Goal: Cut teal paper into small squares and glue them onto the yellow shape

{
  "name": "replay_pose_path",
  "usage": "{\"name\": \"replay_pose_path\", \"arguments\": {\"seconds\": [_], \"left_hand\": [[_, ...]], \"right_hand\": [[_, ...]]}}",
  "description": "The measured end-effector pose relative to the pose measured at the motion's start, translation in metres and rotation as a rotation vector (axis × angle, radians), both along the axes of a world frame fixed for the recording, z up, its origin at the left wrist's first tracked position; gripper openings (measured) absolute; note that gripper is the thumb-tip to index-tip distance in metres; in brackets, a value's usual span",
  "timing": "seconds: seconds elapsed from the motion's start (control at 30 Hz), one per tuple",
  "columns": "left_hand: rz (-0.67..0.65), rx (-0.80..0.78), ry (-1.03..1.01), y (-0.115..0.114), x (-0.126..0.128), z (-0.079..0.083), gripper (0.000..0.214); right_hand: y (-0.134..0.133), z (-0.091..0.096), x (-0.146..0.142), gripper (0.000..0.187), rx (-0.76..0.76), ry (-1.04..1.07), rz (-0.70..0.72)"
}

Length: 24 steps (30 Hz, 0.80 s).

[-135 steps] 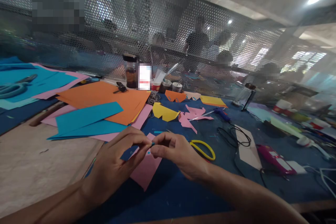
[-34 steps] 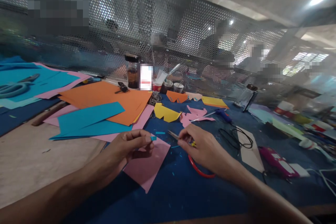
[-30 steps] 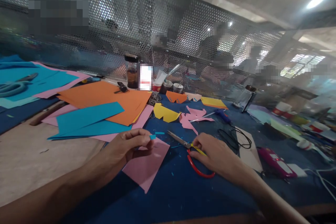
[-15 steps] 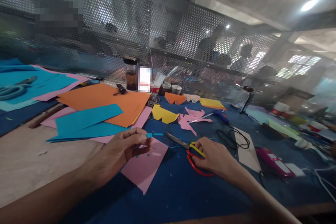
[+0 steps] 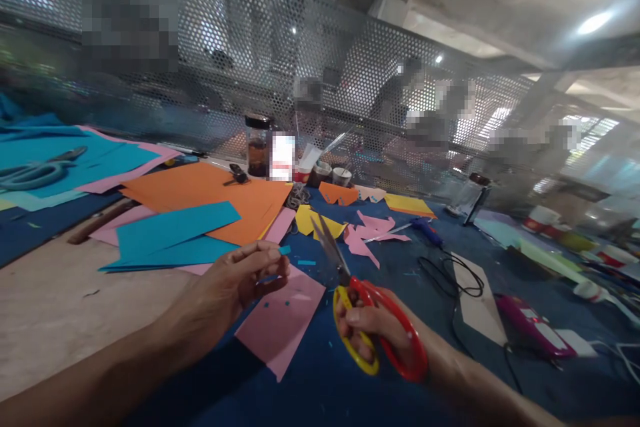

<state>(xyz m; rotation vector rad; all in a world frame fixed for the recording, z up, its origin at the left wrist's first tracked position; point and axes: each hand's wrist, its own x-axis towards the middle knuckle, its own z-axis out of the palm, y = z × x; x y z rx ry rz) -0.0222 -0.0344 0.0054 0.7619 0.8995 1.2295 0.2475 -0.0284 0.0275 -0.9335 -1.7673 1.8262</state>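
My left hand (image 5: 250,273) pinches a tiny strip of blue paper (image 5: 285,250) between thumb and fingertips. Fingers of my right hand (image 5: 377,327) go through the red and yellow handles of a pair of scissors (image 5: 343,273), whose slightly parted blades point up and away. Below my left hand lies a pink paper piece (image 5: 285,327) with small blue squares on it. Another thin blue strip (image 5: 307,262) rests on the dark blue table between the hands.
Orange sheets (image 5: 210,193) and folded blue paper (image 5: 175,233) lie at left, near teal-handled scissors (image 5: 37,173). Beyond are a yellow cutout (image 5: 315,221), pink cutouts (image 5: 373,233) and a glue gun (image 5: 427,230). A purple device (image 5: 535,323) sits right; a jar (image 5: 257,147) stands behind.
My right hand has lifted the scissors off the table and turned them, so the blades now point upward. The left hand still holds the blue strip. The view has shifted slightly.
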Motion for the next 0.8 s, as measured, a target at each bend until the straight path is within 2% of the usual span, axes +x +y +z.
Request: {"name": "replay_pose_path", "arguments": {"seconds": [0.1, 0.17, 0.47, 0.67, 0.8], "left_hand": [[0.043, 0.013, -0.006, -0.001, -0.001, 0.005, 0.013], [0.065, 0.017, -0.024, 0.0, -0.002, 0.005, 0.013], [0.106, 0.023, -0.04, 0.003, -0.005, 0.002, 0.016], [0.105, 0.074, -0.002, -0.001, 0.0, 0.003, 0.02], [0.127, 0.066, -0.012, 0.0, 0.003, 0.003, 0.019]], "right_hand": [[-0.002, -0.011, -0.016, 0.032, -0.028, 0.07, 0.052], [0.0, -0.015, -0.023, 0.028, -0.05, 0.046, 0.048], [-0.008, -0.004, -0.04, 0.024, -0.17, -0.079, 0.066], [-0.015, -0.01, -0.043, 0.021, -0.133, -0.085, 0.066], [-0.018, -0.011, -0.043, 0.019, -0.012, -0.075, 0.055]]}}
